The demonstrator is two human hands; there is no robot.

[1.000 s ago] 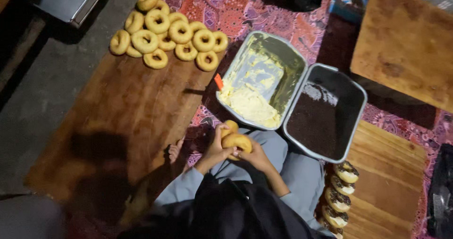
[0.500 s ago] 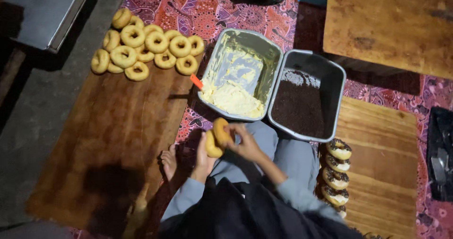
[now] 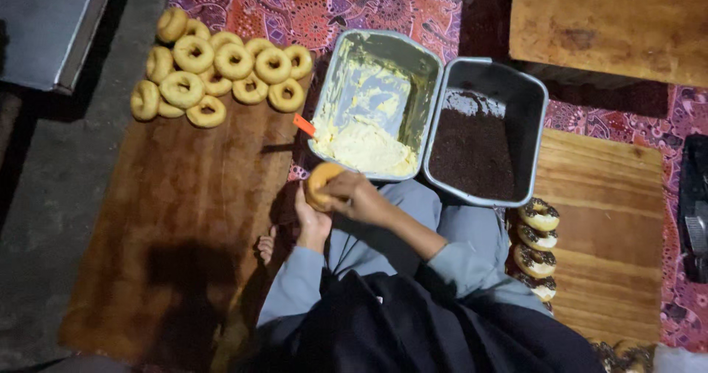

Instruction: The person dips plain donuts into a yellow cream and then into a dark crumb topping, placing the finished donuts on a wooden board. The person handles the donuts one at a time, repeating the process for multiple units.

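The plain ring doughnut (image 3: 322, 182) sits between both hands, just in front of the person's lap and right at the near edge of the metal tray of pale cream (image 3: 375, 100). The left hand (image 3: 313, 222) comes up from below, its fingers curled around the doughnut's lower left side, so the doughnut rests against them. The right hand (image 3: 360, 196) lies over the doughnut's right side, fingers bent and pressed onto it; whether the fingertips pinch the ring or only press on it cannot be told, as the hand's back hides them. An orange-handled tool (image 3: 304, 124) pokes out at the left edge of the cream tray. Touching that tray on the right is a second metal tray of dark sprinkles (image 3: 483, 141). A heap of plain doughnuts (image 3: 217, 67) lies at the far end of the long wooden board (image 3: 177, 225), well apart from the hands. A column of sprinkle-topped doughnuts (image 3: 537, 248) lies on the smaller wooden board (image 3: 612, 225) at the right knee.
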